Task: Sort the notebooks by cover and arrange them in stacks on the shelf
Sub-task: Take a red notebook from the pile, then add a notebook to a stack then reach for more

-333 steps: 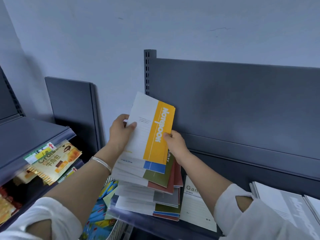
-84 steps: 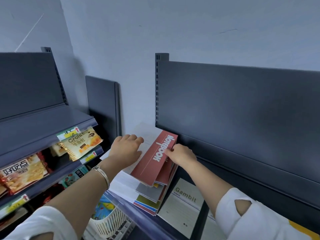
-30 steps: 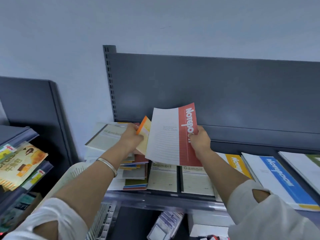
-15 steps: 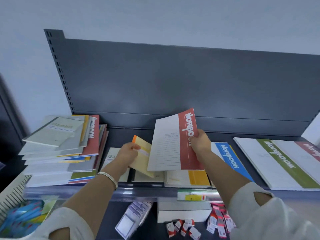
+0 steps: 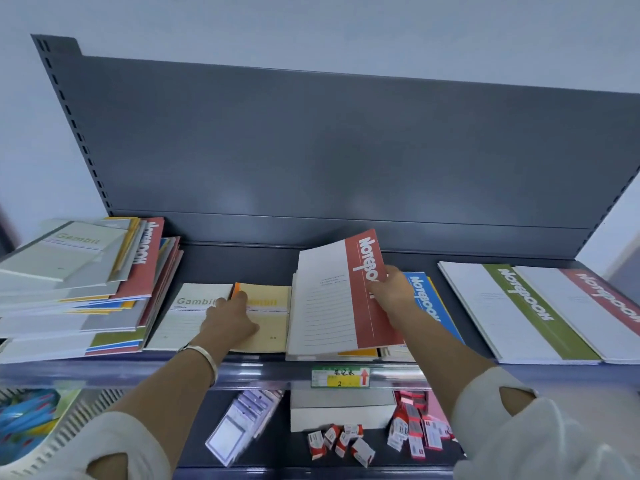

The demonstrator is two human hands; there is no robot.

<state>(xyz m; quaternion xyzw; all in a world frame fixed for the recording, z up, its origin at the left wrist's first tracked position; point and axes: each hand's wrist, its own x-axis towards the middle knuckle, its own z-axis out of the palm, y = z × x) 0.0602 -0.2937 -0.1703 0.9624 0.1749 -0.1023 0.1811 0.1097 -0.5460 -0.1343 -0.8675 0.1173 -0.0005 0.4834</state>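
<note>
My right hand (image 5: 391,292) pinches the right edge of a red-striped notebook (image 5: 329,303), tilted up over a low pile with a yellow cover (image 5: 356,353). My left hand (image 5: 230,320) lies on an orange Gambit notebook (image 5: 270,317) and grips its left edge; the notebook lies flat on the shelf beside a white Gambit notebook (image 5: 183,317). A tall mixed stack (image 5: 69,296) sits at the far left. To the right lie a blue notebook (image 5: 427,296), a green one (image 5: 519,306) and a red one (image 5: 609,303).
The shelf's front rail (image 5: 104,372) carries a price tag (image 5: 339,375). Below it are a white box (image 5: 343,407), several small red-and-white packets (image 5: 343,441), bagged cards (image 5: 242,420) and a white basket (image 5: 38,441). A dark back panel (image 5: 311,150) closes the shelf behind.
My left hand has lowered the orange Gambit notebook flat onto the shelf. The red-striped notebook has stayed in my right hand, and the view has shifted right and closer.
</note>
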